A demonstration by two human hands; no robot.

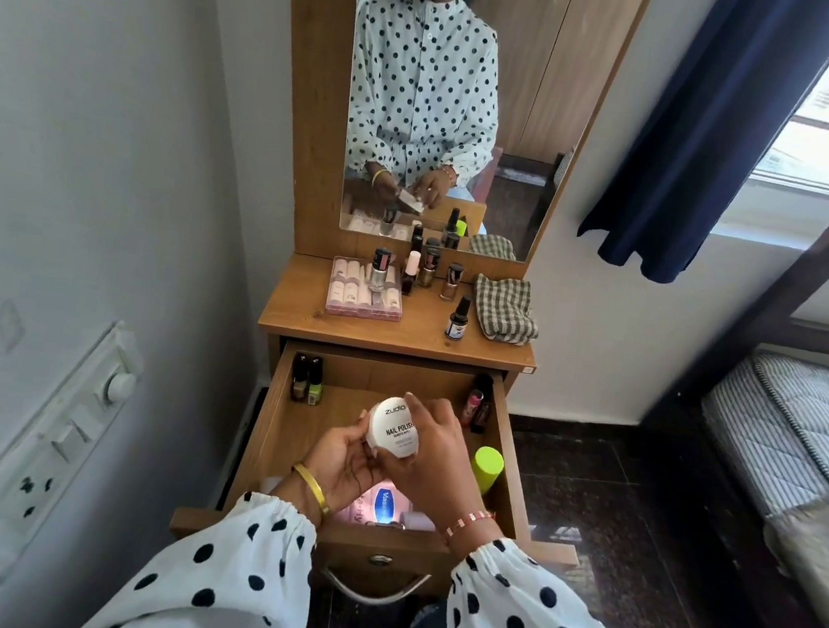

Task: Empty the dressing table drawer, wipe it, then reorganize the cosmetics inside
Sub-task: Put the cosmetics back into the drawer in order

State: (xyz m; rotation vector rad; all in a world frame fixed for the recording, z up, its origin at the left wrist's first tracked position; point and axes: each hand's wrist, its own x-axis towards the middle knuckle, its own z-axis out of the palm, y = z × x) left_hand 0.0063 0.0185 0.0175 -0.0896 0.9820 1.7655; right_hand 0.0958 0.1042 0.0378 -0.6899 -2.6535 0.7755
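The open drawer [503, 442] of the dressing table sits pulled out below the bench [399, 335], and it is not yet emptied: small polish bottles [307, 379] stand in its far left corner, a few more in the far right corner, a lime-green capped container [487, 465] leans at the right wall, and a blue-labelled jar [384, 505] lies near the front under the wrists. On the bench a pink boxed set [364, 288], several nail polish bottles and a folded checked cloth [503, 309] already stand.

Above the drawer both hands hold a white round tub [394, 431] of nail polish remover wipes. The left hand [344, 460] cups it from below and behind; the right hand [431, 447] wraps its right side, fingers [420, 407] closed over the rim.

The tub looks like smooth rigid plastic, probably light and not fragile, though its glossy domed lid may slip under a pinch. A grip around the straight side wall, as the right hand has it, seems safest; taking it by the lid alone risks the lid popping off. The glass polish bottles are likely the fragile pieces, best lifted upright by the body, not the cap.
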